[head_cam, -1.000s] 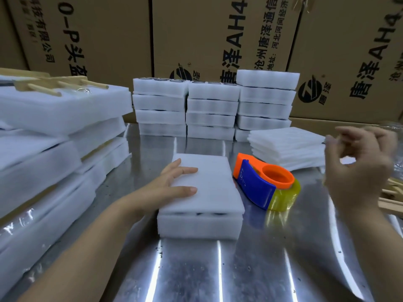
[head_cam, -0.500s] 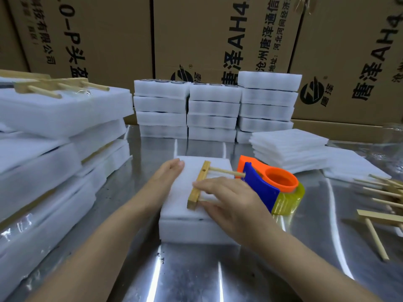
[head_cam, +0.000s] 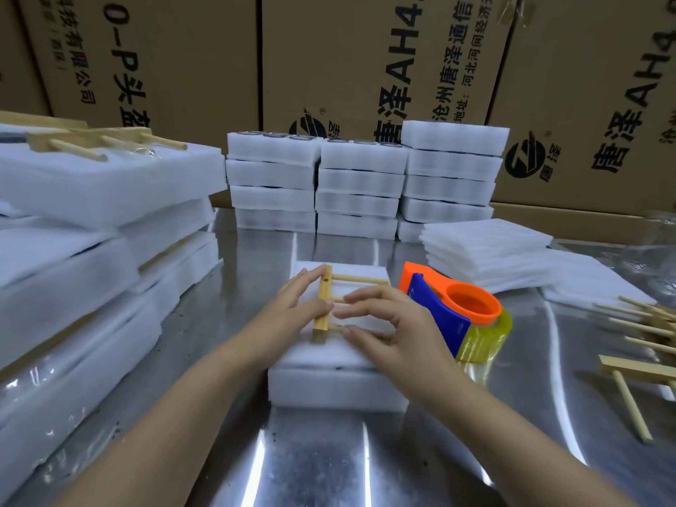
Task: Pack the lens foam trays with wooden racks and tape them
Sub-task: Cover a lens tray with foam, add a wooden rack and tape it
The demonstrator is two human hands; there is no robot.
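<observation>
Left hand point(head_cam: 292, 309), fingers together, is bracing the wooden rack point(head_cam: 323, 305) mid-frame; right hand point(head_cam: 400, 333), fingers spread, seemingly steadying pegs. Untaped, it's risking sliding off the foam tray point(head_cam: 336, 386).

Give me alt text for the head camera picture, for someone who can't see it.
A left hand and right hand touch a wooden rack lying on a white foam tray on a metal table, an orange and blue tape dispenser at its right. More foam trays are stacked behind, before cardboard boxes.
</observation>
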